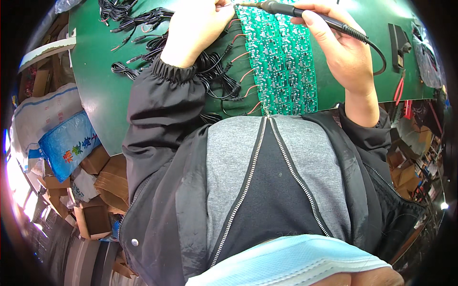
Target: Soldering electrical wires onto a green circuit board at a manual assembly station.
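A soldering iron (324, 20) with a black handle and cord is gripped in my right hand (341, 50). Its tip points left, over the upper left corner of a green circuit board panel (279, 66) full of small components. Close to that tip, the fingers of my left hand (198, 26) are pinched together at the top edge; what they hold is too small and partly cut off. Red wires (242, 56) run from the panel's left edge to black cables (217, 71) beside it, some lying under my left wrist.
More coiled black cables (143, 21) lie left on the green table (93, 62). At right are a black stand (397, 47), red-handled pliers (400, 88) and a clear plastic bag (426, 59). Cardboard boxes (112, 186) and a blue bag (69, 143) sit beyond the table's left edge.
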A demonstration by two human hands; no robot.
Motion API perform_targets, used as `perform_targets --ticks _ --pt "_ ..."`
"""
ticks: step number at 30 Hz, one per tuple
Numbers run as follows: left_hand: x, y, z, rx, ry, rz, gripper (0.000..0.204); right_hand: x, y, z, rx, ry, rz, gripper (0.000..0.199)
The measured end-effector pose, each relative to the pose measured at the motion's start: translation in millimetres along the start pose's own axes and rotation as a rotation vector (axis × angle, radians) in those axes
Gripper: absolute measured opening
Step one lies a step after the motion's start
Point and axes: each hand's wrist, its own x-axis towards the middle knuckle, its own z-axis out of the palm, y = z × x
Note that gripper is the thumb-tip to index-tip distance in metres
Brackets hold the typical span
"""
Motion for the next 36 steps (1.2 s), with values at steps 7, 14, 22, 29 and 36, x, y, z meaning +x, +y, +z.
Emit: perform_targets --ticks 7,14,22,29,36 --pt "0 -1 2 0.012 0.03 0.009 0.019 3 -6 -2 -0.093 -0.041 -0.03 0.016" --pt "-1 -2 4 0.005 0.033 0.014 0.017 8 -2 -5 -0.161 -0.074 -0.193 0.017" --pt "-1 3 2 -0.001 0.033 0.026 0.015 -3 -5 -8 -0.088 0.103 -0.086 0.018" --pt "16 -20 -42 0.503 0.008 0.429 0.018 -6 -11 -16 -0.143 0.145 -0.08 0.018" --pt "33 -5 -49 -0.067 -0.328 -0.092 0.03 -4 -3 -16 -0.029 0.206 -0.042 0.018"
